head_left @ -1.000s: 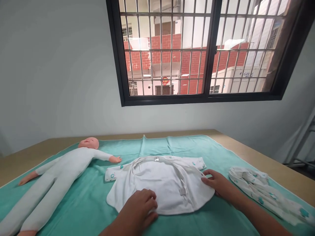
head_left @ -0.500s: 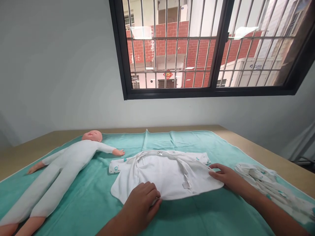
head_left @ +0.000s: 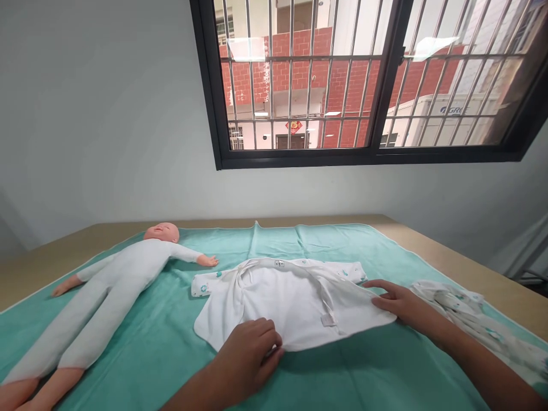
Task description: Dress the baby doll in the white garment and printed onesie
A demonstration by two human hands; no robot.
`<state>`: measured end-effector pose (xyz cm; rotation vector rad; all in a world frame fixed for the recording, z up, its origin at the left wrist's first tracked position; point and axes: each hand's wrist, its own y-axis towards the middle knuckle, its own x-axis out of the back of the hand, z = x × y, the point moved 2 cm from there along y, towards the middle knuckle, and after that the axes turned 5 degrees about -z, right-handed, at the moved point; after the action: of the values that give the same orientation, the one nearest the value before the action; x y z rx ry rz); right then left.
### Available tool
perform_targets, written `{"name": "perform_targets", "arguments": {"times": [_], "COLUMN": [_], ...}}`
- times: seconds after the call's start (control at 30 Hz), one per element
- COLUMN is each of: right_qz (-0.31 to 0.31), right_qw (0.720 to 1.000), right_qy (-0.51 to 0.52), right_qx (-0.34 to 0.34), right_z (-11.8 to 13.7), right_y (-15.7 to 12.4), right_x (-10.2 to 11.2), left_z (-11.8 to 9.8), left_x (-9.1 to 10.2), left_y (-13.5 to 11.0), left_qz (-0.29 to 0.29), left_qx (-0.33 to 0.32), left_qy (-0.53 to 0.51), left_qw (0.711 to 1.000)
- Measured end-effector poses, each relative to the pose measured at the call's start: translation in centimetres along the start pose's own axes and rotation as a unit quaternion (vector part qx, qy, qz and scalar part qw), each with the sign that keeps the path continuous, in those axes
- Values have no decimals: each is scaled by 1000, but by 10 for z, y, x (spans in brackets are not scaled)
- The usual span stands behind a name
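Note:
A white baby shirt [head_left: 278, 308] lies spread open, inside up, with small green prints on its sleeves. My left hand [head_left: 252, 354] is closed at the near hem, fingers curled over and thumb beneath, pinching the cloth. At the shirt's right side, my right hand [head_left: 391, 302] grips the edge of the front panel between thumb and fingers, holding that corner slightly raised. A label shows at the neckline, and a small tag hangs inside on the right.
A baby doll [head_left: 124, 274] in a white body suit lies on its back at the left. Crumpled printed baby clothes [head_left: 466, 314] lie at the right. A green cloth [head_left: 166, 342] covers most of the wooden table [head_left: 432, 260], below a barred window [head_left: 295, 160].
My right hand has drawn the shirt's right panel a little further right, stretching it outward. My left hand stays at the hem. The view has tilted slightly.

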<state>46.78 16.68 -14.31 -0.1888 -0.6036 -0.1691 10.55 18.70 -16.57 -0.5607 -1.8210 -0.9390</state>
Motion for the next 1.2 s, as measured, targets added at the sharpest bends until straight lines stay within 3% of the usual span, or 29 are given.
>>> {"name": "perform_targets", "arguments": {"times": [0.23, 0.4, 0.53, 0.83, 1.0, 1.1, 1.2], "right_qz": [10, -60, -110, 29, 84, 103, 101], "right_qw": [996, 977, 950, 911, 899, 899, 903], "right_qy": [-85, -174, -193, -282, -315, -317, -304], "right_qx": [40, 109, 219, 300, 292, 284, 285], "right_z": [-21, -31, -19, 15, 7, 5, 7], "right_y": [11, 25, 20, -5, 0, 1, -1], "right_x": [0, -7, -26, -75, -82, -83, -82], "left_z": [-1, -1, -1, -1, 15, 23, 23], "left_x": [0, -1, -2, 3, -7, -15, -15], "left_y": [0, 1, 1, 4, 1, 0, -1], "left_qz": [20, 21, 1, -46, -22, 15, 14], "left_qx": [-6, -7, -15, -9, 78, 77, 61], "left_qy": [-8, -15, -29, -86, -30, 9, 23], "left_qw": [1000, 1000, 999, 995, 996, 997, 998]}}
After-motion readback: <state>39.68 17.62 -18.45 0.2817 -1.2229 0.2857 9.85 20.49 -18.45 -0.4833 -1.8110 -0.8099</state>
